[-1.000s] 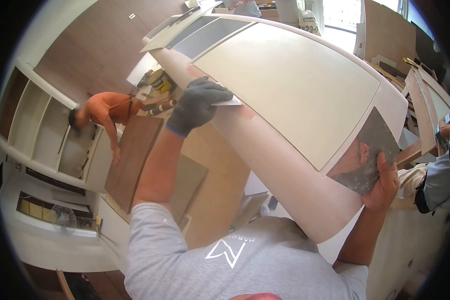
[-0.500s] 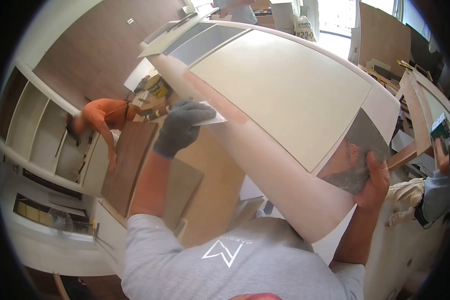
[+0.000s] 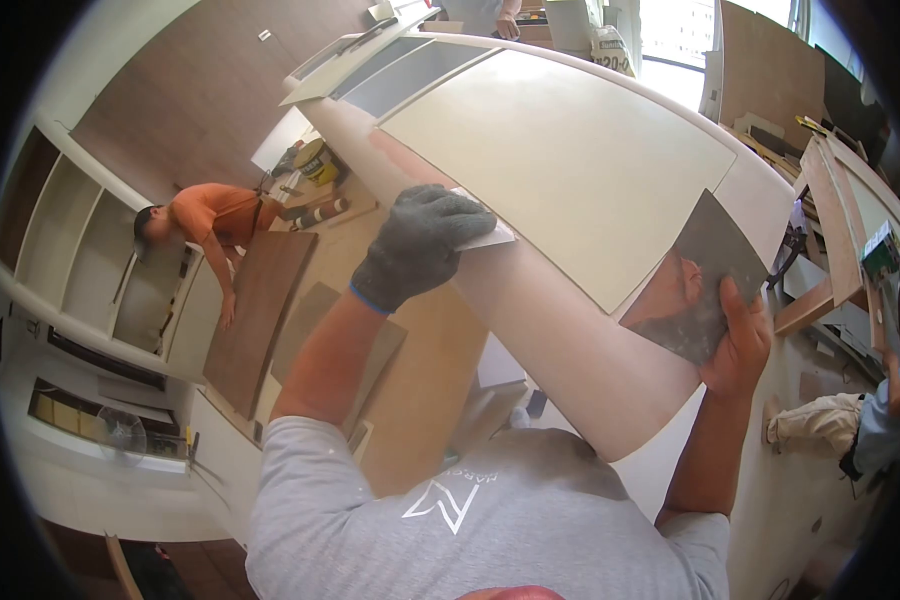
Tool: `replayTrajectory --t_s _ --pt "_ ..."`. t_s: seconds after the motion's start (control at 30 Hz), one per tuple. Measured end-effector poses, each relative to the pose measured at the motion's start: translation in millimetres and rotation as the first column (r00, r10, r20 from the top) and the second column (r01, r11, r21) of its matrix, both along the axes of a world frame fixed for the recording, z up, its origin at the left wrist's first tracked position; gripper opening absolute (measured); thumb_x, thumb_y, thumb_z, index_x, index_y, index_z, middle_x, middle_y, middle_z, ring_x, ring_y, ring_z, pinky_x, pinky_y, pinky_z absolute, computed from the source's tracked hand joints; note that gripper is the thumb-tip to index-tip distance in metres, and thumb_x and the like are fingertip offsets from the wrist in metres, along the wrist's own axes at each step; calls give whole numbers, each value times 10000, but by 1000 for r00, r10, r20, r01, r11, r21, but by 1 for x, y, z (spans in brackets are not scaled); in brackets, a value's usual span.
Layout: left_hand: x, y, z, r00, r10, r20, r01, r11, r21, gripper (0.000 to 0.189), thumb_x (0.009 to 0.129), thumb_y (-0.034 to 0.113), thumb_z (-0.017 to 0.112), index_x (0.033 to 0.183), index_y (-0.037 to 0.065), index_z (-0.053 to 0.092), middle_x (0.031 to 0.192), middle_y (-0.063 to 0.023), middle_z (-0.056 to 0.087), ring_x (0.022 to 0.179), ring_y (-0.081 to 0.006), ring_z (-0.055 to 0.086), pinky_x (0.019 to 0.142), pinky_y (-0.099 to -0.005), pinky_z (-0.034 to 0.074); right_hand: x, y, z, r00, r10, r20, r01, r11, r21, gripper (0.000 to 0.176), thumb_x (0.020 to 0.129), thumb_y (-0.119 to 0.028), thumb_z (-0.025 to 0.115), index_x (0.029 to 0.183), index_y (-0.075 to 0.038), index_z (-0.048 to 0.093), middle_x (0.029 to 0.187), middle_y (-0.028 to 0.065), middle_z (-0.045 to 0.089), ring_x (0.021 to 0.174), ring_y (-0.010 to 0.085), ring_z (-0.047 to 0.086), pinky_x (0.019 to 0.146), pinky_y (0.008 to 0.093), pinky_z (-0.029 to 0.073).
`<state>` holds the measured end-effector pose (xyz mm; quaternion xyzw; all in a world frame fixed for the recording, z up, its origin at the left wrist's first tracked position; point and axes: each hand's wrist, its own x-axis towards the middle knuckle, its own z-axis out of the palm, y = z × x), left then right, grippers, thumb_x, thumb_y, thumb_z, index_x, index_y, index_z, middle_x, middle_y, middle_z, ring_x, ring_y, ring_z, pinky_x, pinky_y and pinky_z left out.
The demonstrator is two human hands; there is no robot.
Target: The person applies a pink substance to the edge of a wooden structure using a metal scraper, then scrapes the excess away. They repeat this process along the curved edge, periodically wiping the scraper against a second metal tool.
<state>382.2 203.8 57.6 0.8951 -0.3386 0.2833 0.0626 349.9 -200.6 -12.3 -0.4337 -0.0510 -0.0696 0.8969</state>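
Observation:
My left hand (image 3: 420, 245), in a dark grey glove with a blue cuff edge, is closed around a thin white flat spreader (image 3: 492, 237). The spreader lies over the bare pinkish-white strip of a long curved panel (image 3: 570, 360), beside the edge of a large cream sheet (image 3: 570, 160) resting on it. My bare right hand (image 3: 740, 335) grips a dark grey flat plate (image 3: 705, 260) by its lower right edge, thumb on top. An orange-red patch (image 3: 670, 290) covers the plate's left part. A pinkish smear (image 3: 410, 158) shows on the panel beyond my left hand.
On the left a co-worker in an orange shirt (image 3: 215, 215) bends over a brown board (image 3: 260, 320). A yellow-labelled can (image 3: 316, 165) stands behind. Another person (image 3: 830, 425) is at the right, near a wooden frame (image 3: 840, 220). Cut boards lie under my left arm.
My left hand has moved right along the panel with the spreader, covering part of the pinkish smear. My right hand and the dark plate have shifted slightly up and left.

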Motion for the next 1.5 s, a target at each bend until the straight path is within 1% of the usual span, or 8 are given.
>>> replayTrajectory --t_s 0.27,0.4,0.6,1.0,1.1,1.2,1.3,1.5 --pt "-11 -1 -5 996 16 -91 -19 999 -26 364 778 -53 666 1052 148 798 1105 -42 777 1068 -314 712 1012 -440 523 2 -4 -1 996 79 30 -79 997 -14 399 1074 -133 617 1429 38 552 1340 131 680 1166 199 676 1013 342 521" --pt "-30 1 1 1000 9 -9 -9 1000 19 318 777 -37 696 1005 166 787 1042 -36 770 1000 -284 713 942 -442 534 3 -5 0 999 50 15 -50 999 13 394 1078 -145 614 1423 35 554 1329 127 686 1145 198 686 987 338 534" --pt "-20 -2 15 999 9 -37 -10 999 -42 369 772 -70 660 1035 143 808 1075 -70 785 1075 -301 725 1038 -470 525 2 2 6 999 45 -9 -45 998 36 386 1081 -155 610 1413 37 558 1300 125 701 1118 196 700 969 330 547" --pt "-22 3 -7 999 -9 -44 7 1000 -27 378 759 -60 682 1038 168 793 1072 -13 775 1030 -293 705 997 -439 504 6 -3 8 995 83 -52 -81 996 38 386 1078 -163 611 1407 33 563 1279 128 700 1100 192 698 965 331 552" --pt "-42 11 7 991 29 -128 -26 999 26 389 779 -57 667 1073 164 796 1101 -24 773 1084 -291 704 998 -455 508 8 -3 4 993 101 -54 -98 994 55 402 1078 -170 610 1422 32 556 1303 128 687 1129 188 688 978 327 546" --pt "-64 -9 22 997 44 -65 -54 984 -171 369 828 -54 614 1122 85 787 1151 -135 766 1125 -327 708 1006 -482 542 12 2 13 990 125 -65 -123 992 40 398 1077 -177 610 1412 33 565 1287 126 694 1113 192 696 971 328 553" --pt "-85 -54 31 1000 -14 13 18 950 -312 402 846 -40 613 1201 75 763 1235 -156 741 1179 -336 685 1040 -504 533 12 11 20 977 148 -151 -160 984 -72 379 1074 -177 610 1386 36 582 1243 128 713 1067 203 716 944 338 573" --pt "-89 -110 4 957 -221 186 252 953 -166 339 852 25 690 1171 111 765 1239 -103 702 1218 -324 657 1119 -532 500 -18 47 33 941 321 -106 -324 946 -13 360 1064 -177 615 1347 46 599 1196 138 733 1027 208 738 911 353 599"
